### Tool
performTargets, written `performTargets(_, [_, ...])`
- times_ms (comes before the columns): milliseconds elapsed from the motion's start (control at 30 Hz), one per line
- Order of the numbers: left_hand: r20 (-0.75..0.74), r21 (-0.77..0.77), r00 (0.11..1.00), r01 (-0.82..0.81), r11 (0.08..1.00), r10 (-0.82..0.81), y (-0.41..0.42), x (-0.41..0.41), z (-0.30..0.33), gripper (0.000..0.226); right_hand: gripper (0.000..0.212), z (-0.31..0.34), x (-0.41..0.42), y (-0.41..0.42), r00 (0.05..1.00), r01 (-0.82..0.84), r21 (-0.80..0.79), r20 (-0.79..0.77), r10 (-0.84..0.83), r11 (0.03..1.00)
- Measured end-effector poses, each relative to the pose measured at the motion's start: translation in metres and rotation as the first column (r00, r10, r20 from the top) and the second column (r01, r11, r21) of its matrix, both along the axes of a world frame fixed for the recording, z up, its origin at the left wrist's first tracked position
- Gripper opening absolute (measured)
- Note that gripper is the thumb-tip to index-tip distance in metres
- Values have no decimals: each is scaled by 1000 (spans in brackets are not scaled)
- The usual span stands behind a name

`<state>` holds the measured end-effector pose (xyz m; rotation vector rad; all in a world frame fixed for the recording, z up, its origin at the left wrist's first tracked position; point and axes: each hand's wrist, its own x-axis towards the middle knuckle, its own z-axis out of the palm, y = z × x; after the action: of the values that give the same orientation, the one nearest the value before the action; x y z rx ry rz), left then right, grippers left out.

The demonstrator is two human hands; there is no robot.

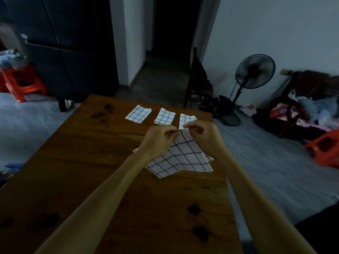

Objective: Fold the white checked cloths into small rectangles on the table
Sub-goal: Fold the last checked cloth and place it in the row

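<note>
Left hand (159,137), right hand (200,133): fingers pinch top corner of cloth (180,158); cloth hangs below fingers toward table (91,162); hands equally near.

No legible text, labels, brands, numbers or signs in the head view, checked cloths bear only a plain grid pattern, other surfaces too dark or blurred to read

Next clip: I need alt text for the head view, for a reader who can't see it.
Both hands, left and right, pinch the top edge of a white checked cloth held over a wooden table. Three folded checked cloths lie in a row at the far end. A standing fan is on the floor behind.
</note>
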<state>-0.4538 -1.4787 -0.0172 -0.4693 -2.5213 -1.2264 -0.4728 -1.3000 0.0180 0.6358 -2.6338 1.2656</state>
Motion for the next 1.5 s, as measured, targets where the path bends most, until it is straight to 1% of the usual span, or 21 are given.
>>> performTargets(100, [-27,22,999,-20,1000,20,2,-2,-3,18,22,0,1,-2,1000,21,10,-5,-21,1000])
performTargets(200, [-82,18,996,-34,999,35,3,-3,-6,15,20,3,2,-3,996,51,-53,81,-46,997])
performTargets(233, [-100,20,994,-36,999,38,4,-3,-7,15,20,4,3,-5,995,42,-38,97,-38,998])
performTargets(333, [-118,42,992,-49,998,54,5,-4,-6,15,14,4,-1,-8,999,36,70,28,-38,997])
performTargets(433, [-103,52,992,-63,997,68,3,-2,-6,18,7,5,-6,-10,997,77,35,5,-77,996])
performTargets(533, [-60,55,993,-98,994,102,-8,1,-12,16,7,7,-10,-5,992,127,-22,-1,-127,992])
performTargets(633, [-22,20,992,-120,993,120,-21,7,-23,16,7,5,-15,4,984,175,-72,-14,-176,982])
performTargets(733, [-17,-26,990,-143,989,143,-28,8,-28,18,8,0,-17,7,979,201,-56,-24,-202,978])
performTargets(767, [-20,-48,989,-147,988,146,-27,7,-28,19,7,-2,-16,7,977,210,-40,-39,-212,977])
performTargets(800, [-28,-71,989,-149,986,148,-26,5,-27,19,9,-3,-15,6,972,218,-5,-92,-217,976])
performTargets(833, [-38,-93,988,-151,984,148,-25,4,-27,19,17,-3,-14,4,964,218,68,-169,-204,973])
performTargets(867, [-46,-117,988,-154,981,149,-23,2,-26,19,26,-3,-13,1,960,199,181,-233,-154,963])
performTargets(900, [-58,-137,987,-157,978,151,-21,0,-24,18,34,0,-11,-4,962,159,320,-261,-74,934])
performTargets(933, [-66,-152,987,-158,976,150,-19,-2,-22,18,36,2,-10,-10,965,110,457,-261,15,882])
performTargets(967, [-76,-162,987,-155,975,144,-18,-3,-21,17,32,3,-8,-16,962,75,567,-259,91,821])
performTargets(1000, [-83,-178,987,-151,972,138,-17,-4,-19,17,25,4,-9,-21,955,61,635,-261,140,770])
performTargets(1033, [-92,-200,987,-149,968,133,-17,-5,-18,17,19,4,-10,-25,951,60,668,-263,160,742])
performTargets(1100, [-107,-236,985,-161,958,139,-18,-5,-16,19,17,5,-13,-26,956,66,666,-257,145,743])
performTargets(1233, [-137,-277,982,-167,946,133,-24,-5,-15,19,25,4,-19,-21,972,34,621,-203,118,783])
performTargets(1500, [11,-373,969,-225,900,246,-61,-4,-34,18,19,-2,-26,3,951,165,527,-308,6,833])
